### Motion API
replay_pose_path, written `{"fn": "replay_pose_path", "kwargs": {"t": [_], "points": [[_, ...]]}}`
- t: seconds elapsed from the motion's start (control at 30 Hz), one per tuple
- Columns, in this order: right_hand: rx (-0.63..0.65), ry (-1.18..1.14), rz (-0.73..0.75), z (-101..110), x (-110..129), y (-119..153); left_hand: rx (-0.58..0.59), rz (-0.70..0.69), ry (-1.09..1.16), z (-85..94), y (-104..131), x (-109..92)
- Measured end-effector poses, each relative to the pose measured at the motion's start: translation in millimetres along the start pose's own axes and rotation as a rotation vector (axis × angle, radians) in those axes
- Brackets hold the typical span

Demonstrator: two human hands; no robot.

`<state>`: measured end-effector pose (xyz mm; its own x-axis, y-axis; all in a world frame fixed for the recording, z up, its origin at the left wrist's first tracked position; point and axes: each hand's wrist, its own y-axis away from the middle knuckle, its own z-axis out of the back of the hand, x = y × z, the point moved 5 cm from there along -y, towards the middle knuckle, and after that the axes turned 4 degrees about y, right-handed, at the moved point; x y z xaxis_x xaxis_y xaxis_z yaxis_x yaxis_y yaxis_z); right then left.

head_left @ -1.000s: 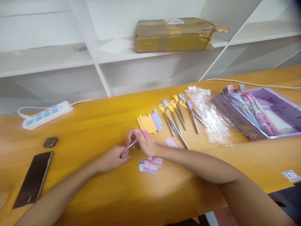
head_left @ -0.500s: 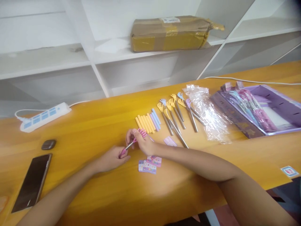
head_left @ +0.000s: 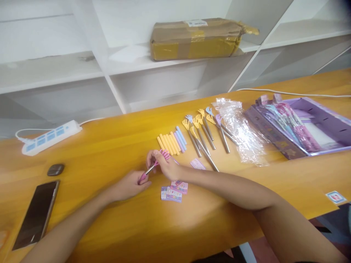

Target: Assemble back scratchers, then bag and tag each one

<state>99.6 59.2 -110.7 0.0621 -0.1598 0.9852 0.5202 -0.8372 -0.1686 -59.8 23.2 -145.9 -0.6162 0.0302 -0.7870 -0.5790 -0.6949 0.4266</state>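
Note:
A pink back scratcher [head_left: 150, 169] with a short metal rod is held between my hands. My left hand [head_left: 134, 184] grips its pink handle end. My right hand [head_left: 168, 166] pinches it near the pink claw head, which partly shows above the fingers. Just beyond lie several yellow tubes [head_left: 168, 143] and some purple and blue ones [head_left: 181, 138]. To their right are metal rods with yellow, blue and purple claw heads [head_left: 201, 128]. Small printed cards [head_left: 172, 194] lie below my right wrist, and another card [head_left: 197, 164] lies above the forearm.
Clear plastic bags [head_left: 242, 133] lie beside a purple box [head_left: 290, 146] holding wrapped items at the right. At the left are a power strip [head_left: 52, 138], a dark mouse-like object [head_left: 55, 169] and a phone [head_left: 36, 214]. A taped carton [head_left: 194, 40] sits on the shelf.
The camera view has shifted very slightly. Both hands keep the same hold on the pink back scratcher, with no clear movement.

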Motion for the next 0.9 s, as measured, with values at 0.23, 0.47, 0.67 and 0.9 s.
{"fn": "replay_pose_path", "kwargs": {"t": [0.23, 0.47, 0.67, 0.9], "points": [[0.002, -0.001, 0.016, 1.0, 0.8, -1.7, -0.010, -0.008, -0.017, -0.3, -1.1, 3.0], [0.038, 0.078, 0.027, 4.2, 3.0, -1.8, -0.016, -0.007, -0.004, -0.1, -1.6, 2.9], [0.006, 0.248, 0.149, 13.9, 12.0, -0.5, -0.011, -0.013, 0.014, -0.6, -3.2, 4.5], [-0.023, 0.445, 0.204, 22.1, 29.5, 0.1, -0.022, -0.001, 0.022, 0.6, -3.8, -0.8]]}}
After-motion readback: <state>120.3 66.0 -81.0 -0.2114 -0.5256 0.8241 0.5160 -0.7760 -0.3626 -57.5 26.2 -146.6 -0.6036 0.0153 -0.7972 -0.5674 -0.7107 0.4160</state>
